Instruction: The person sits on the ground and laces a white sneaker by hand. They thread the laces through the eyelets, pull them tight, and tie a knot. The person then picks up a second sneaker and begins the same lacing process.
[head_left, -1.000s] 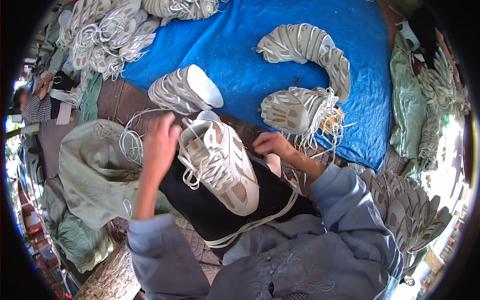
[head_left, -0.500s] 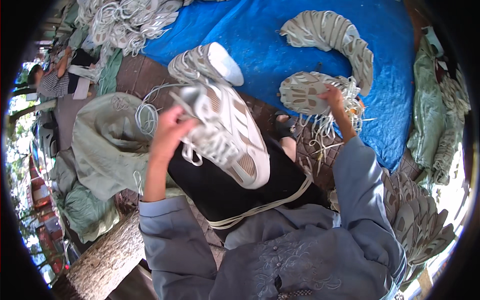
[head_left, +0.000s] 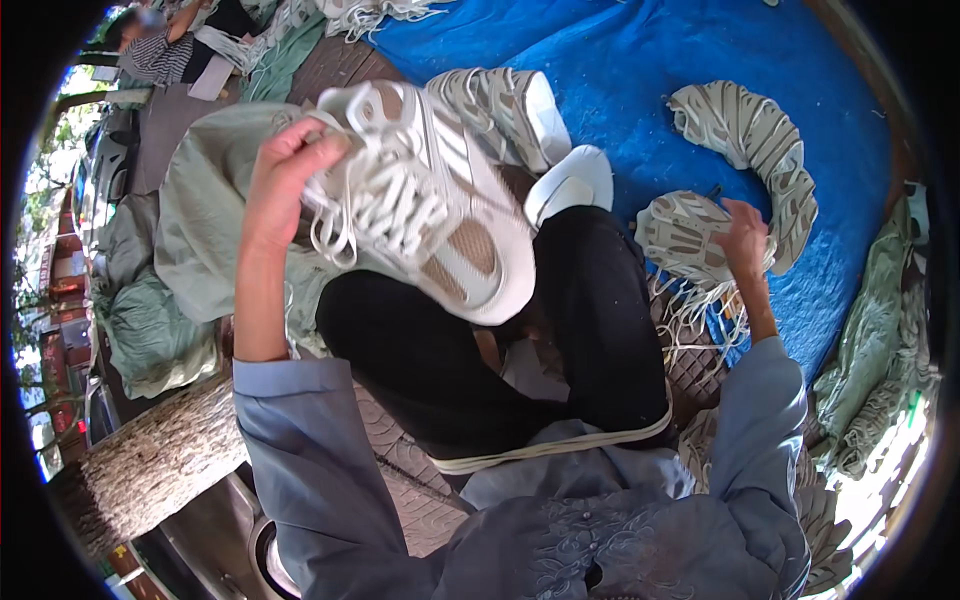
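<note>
A white and tan sneaker upper (head_left: 470,225), loosely laced with white cord, is tilted over my left knee. My left hand (head_left: 285,180) is closed on its opening near the tongue, with lace loops hanging under the fingers. Out to the right, my right hand (head_left: 745,240) is at the edge of a flat bunch of similar uppers (head_left: 685,235), its fingers apart and slightly blurred. Loose white laces (head_left: 705,310) trail from that bunch. Behind the held upper lies a nested row of uppers (head_left: 490,110), with a white rounded piece (head_left: 575,185) beside my knee.
A curved row of nested uppers (head_left: 755,120) lies on a blue tarp (head_left: 620,60). A grey-green sack (head_left: 215,190) and a log (head_left: 150,470) are on the left. Another person (head_left: 165,55) sits at the far left. More uppers (head_left: 830,530) are stacked at the lower right.
The view has shifted, and my knees now show apart. My left hand has raised and turned the laced upper. My right hand has slid from the bunch's face to its right edge.
</note>
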